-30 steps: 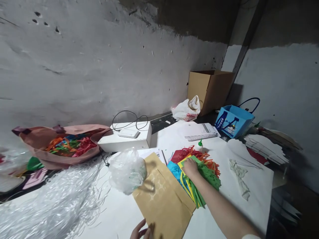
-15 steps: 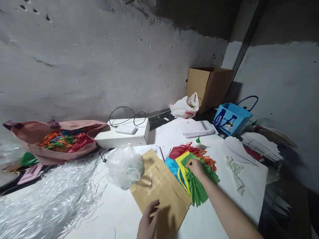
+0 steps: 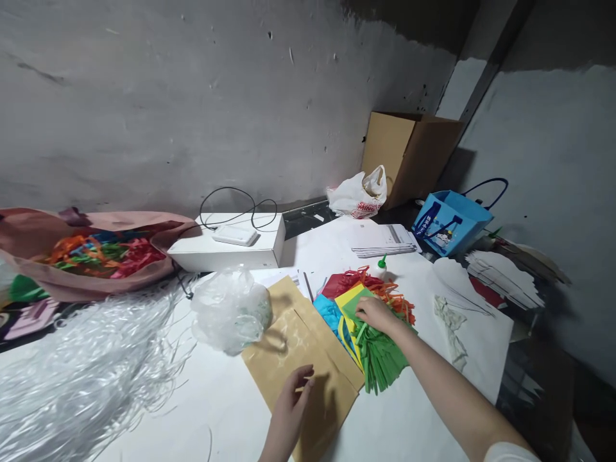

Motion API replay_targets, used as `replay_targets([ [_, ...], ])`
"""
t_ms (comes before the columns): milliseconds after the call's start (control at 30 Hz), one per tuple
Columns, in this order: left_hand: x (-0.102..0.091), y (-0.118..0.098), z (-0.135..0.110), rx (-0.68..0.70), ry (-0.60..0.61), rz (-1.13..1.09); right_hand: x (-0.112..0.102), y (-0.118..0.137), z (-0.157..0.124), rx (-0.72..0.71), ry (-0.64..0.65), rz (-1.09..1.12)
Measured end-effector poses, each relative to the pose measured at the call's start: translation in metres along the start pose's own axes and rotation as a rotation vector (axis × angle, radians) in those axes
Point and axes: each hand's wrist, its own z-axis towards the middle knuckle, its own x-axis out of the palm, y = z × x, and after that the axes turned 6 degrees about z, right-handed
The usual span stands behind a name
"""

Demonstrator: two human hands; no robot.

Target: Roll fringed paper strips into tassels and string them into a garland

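Note:
My right hand (image 3: 374, 313) rests on a pile of fringed coloured paper (image 3: 366, 321), its fingers pinching a green fringed sheet (image 3: 380, 356) that lies over yellow, blue, red and orange ones. My left hand (image 3: 291, 401) lies on a brown paper envelope (image 3: 301, 353) in front of me, fingers bent and spread on its surface. A crumpled clear plastic bag (image 3: 230, 309) sits at the envelope's far left corner. A small glue bottle with a green cap (image 3: 382, 264) stands just behind the paper pile.
A heap of clear plastic strips (image 3: 91, 372) fills the left. Behind it lie a pink bag of coloured shreds (image 3: 91, 247) and a white box with a cable (image 3: 226, 247). A cardboard box (image 3: 409, 154), white plastic bag (image 3: 359, 196), blue gift bag (image 3: 447, 221) and cut white paper (image 3: 500, 282) stand at the right.
My left hand has come up from the near edge onto the brown envelope. My right hand has shifted on the pile and taken hold of the green fringed sheet.

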Motion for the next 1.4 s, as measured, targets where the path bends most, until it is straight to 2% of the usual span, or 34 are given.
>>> replay_targets([
  [167, -0.003, 0.004, -0.003, -0.029, -0.008, 0.018, -0.001, 0.003, 0.006, 0.008, -0.008, -0.065],
  [333, 0.006, -0.021, 0.004, 0.107, 0.029, 0.085, -0.009, 0.008, 0.010, -0.027, -0.044, -0.118],
  [433, 0.028, -0.046, 0.023, 0.208, 0.054, 0.056, -0.017, 0.012, 0.010, -0.071, -0.048, -0.120],
  [533, 0.061, -0.064, 0.052, 0.194, 0.039, -0.002, -0.024, 0.017, 0.004, -0.103, -0.057, -0.099],
  [667, 0.101, -0.071, 0.089, 0.147, -0.001, -0.032, -0.031, 0.023, -0.007, -0.115, -0.073, -0.043],
  [767, 0.117, -0.070, 0.104, 0.153, -0.017, -0.028, -0.034, 0.026, -0.012, -0.101, -0.089, 0.000],
  [1033, 0.120, -0.074, 0.108, 0.212, -0.059, 0.101, -0.040, 0.034, -0.011, -0.142, -0.136, 0.047],
  [1400, 0.112, -0.079, 0.070, 0.496, -0.101, 0.273, -0.055, 0.047, -0.013, -0.114, -0.302, 0.113],
])
